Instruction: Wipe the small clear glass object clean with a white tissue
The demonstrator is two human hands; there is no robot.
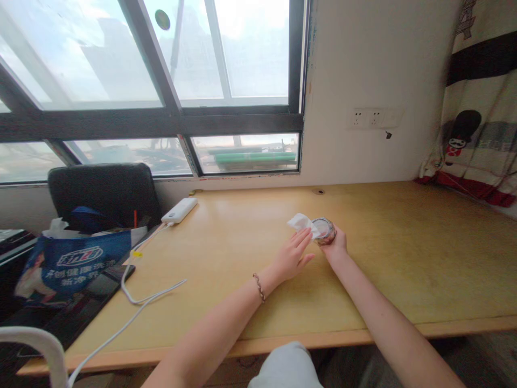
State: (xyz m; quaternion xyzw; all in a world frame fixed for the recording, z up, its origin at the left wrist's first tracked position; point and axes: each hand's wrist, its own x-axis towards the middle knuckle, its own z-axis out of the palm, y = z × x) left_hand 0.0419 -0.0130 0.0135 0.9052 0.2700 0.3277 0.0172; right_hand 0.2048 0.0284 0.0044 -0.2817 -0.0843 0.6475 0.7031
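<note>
- Nearest the camera, the front edge of the wooden tabletop (pixel 363 302) runs across the view; both forearms cross over it and reach toward the middle of the board.
- To the left of the arms a white cable (pixel 133 318) trails off the front edge, loops near a dark phone (pixel 121 272) at the left edge, and runs back to a white power bank (pixel 180 210) lying near the window.
- Right of the arms the tabletop lies bare all the way to its right end, and there is also bare wood between the forearms and the front edge.
- The left hand (pixel 291 254) lies flat with fingers stretched out and together, gripping nothing; its fingertips touch the lower edge of a crumpled white tissue (pixel 301 222).
- The right hand (pixel 334 245) is closed around a small round glass jar (pixel 323 230), holding it from the near right side; the jar sits on the wood mid-table, tilted a little with its open top facing the camera.
- The tissue lies just left of the jar, touching its rim, between the two hands.
- Beyond the left edge stands a black chair (pixel 105 194) with a blue bag (pixel 76 264) in front of it.
- Farthest off, the tabletop meets the wall under the window (pixel 161 81), with wall sockets (pixel 374 117) above and a patterned curtain (pixel 480 108) at the far right corner.
</note>
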